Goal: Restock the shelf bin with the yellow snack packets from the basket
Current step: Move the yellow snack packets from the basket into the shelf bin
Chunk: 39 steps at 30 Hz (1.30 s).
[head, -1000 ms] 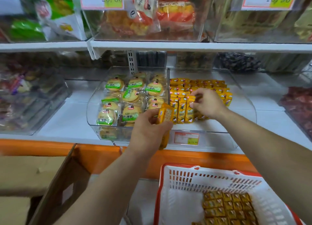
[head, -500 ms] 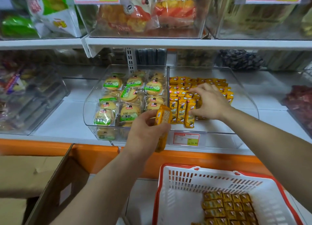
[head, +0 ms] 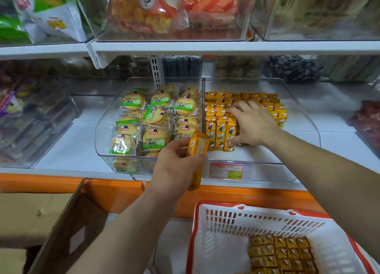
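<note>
L grip (head: 176, 164) round glossy yellow pkts (head: 198, 146); R grip (head: 253, 125) splayed in clear bin (head: 267, 154)

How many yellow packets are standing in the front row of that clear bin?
3 show: leftmost packet, middle packet, rightmost packet by the right hand. That hand may hide more.
</note>
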Motion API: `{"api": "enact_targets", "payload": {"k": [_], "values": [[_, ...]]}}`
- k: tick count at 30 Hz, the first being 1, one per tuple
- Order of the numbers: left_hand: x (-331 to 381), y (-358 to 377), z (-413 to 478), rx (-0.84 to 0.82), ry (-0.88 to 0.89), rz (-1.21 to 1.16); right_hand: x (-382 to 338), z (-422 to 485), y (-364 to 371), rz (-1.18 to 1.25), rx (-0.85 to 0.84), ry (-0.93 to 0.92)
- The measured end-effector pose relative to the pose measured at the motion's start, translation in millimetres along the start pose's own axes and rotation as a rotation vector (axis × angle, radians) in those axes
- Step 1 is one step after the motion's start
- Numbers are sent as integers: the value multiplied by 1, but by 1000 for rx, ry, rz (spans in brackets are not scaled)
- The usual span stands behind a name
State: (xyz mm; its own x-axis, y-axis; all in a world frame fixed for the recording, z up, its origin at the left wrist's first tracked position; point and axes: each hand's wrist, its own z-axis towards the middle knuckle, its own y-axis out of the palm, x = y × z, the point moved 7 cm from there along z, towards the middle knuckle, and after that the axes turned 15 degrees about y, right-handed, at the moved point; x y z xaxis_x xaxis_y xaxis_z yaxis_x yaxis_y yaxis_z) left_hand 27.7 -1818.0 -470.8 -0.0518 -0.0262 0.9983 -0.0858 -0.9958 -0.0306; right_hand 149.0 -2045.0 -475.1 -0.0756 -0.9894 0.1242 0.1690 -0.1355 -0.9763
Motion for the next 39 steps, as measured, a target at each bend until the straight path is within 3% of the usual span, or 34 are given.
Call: {"api": "enact_targets", "payload": {"k": [8,15,18,20,22,24,29,31,35,39], "values": [[1,6,1,7,10,-11,-4,-1,2,-91,73,-7],[9,16,0,5,-9,-8,3,-15,-22,-3,-25,91],[14,28,-2,-38,-2,3,19,-44,-56,247,14,157],[16,39,-7,-78,21,22,31,-75,-78,579,26,189],[19,54,-14,-121,65,61,37,-111,-87,945,-97,239],[21,71,-24,-177,134,116,38,-145,-87,1159,-270,301],[34,118,-50,-356,347,337,60,-185,-82,994,-302,434],[38,129,-54,-349,373,335,68,-189,-77,1156,-379,437],[34,137,-54,-341,209,181,85,-195,-75,1576,-426,400],[31,145,-51,-407,128,39,101,-196,-73,1727,-386,369]]}}
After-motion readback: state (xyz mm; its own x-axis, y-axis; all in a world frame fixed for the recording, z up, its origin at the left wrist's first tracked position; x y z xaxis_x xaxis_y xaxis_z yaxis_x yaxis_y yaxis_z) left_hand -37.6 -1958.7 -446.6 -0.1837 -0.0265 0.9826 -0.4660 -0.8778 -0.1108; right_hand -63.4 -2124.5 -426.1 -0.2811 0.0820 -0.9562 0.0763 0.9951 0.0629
